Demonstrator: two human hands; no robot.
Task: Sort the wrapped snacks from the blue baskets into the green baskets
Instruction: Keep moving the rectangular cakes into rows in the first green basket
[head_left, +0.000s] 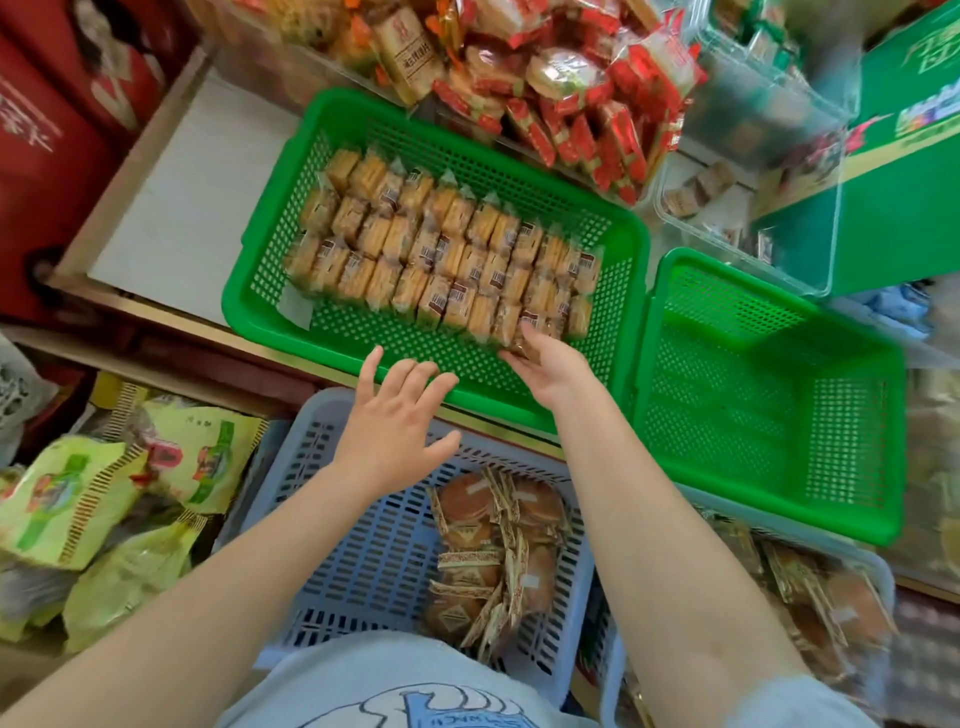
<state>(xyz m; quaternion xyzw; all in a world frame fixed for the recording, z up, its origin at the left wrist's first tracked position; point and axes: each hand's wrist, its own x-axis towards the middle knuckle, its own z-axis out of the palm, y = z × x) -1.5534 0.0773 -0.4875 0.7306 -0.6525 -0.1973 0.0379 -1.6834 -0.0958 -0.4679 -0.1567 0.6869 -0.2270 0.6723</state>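
A green basket (363, 114) in the middle holds tight rows of wrapped square biscuits (441, 249). My right hand (545, 369) reaches into its near right corner and grips a wrapped snack (524, 345) at the end of the front row. My left hand (400, 421) hovers with fingers spread over the near rim of that basket, holding nothing. Below it a blue basket (363, 561) contains round brown wrapped cakes (493, 545). A second green basket (769, 395) at the right has nothing in it. Another blue basket (878, 566) with similar cakes shows at the lower right.
Red-wrapped snacks (571, 93) pile up behind the green basket. Clear plastic bins (753, 171) and a green carton (909, 156) stand at the right. Yellow-green bags (104, 499) lie at the left, red boxes (47, 130) at the far left.
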